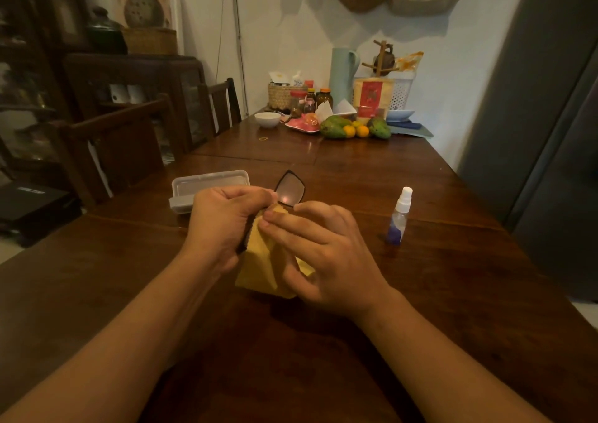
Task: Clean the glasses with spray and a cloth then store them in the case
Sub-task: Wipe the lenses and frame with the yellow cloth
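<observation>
- At desk [356,170] centre, left grip [226,221] is clutching glasses [286,192], right grip [323,254] pinching yellow cloth [259,270]: wiping is underway.
- Open case [210,187], eleven o'clock, is awaiting them.

- Dim, warm indoor light; the pale wall [291,34] is the brightest area.
- A small glint sits on the glasses [286,189] lens.
- Soft shadow pools on the desk [323,341] below the hands.
- The left cabinet [32,82] is murky and blurred.
- Wide-angle distortion bends the edges.
</observation>
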The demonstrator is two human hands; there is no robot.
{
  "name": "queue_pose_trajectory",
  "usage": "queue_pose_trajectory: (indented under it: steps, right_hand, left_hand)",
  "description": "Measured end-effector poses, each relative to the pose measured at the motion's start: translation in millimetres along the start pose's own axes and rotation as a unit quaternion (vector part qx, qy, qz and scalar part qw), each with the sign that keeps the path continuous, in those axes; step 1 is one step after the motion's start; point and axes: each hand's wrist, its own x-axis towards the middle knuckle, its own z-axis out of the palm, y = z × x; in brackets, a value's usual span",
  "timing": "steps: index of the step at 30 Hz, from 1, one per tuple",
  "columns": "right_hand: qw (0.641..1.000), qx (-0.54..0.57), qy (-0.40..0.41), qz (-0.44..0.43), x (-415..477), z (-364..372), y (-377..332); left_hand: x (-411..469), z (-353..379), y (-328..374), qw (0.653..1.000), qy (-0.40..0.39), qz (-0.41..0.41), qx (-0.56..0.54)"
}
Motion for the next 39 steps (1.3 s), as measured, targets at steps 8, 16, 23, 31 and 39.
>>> queue_pose_trajectory:
  steps: [8, 16, 23, 31, 39]
  right_hand:
    - [0.999, 0.004, 0.033, 0.004, -6, -5, 10]
    - [0.999, 0.028, -0.001, -0.045, -2, -3, 5]
    - [0.999, -0.004, 0.033, 0.003, -6, -7, 11]
    - [0.995, 0.021, 0.015, -0.094, -3, -4, 6]
    - [0.999, -0.022, 0.032, -0.004, -4, -4, 7]
  left_hand:
    - [1, 0, -2, 1.0, -0.005, 0.011, 0.015]
    - [1, -1, -2, 1.0, -0.018, 0.01, 0.006]
    - [0, -1, -2, 1.0, -0.018, 0.009, 0.018]
    - [-1, 1, -2, 1.0, -0.028, 0.012, 0.009]
    - [1, 1, -4, 1.0, -0.021, 0.01, 0.004]
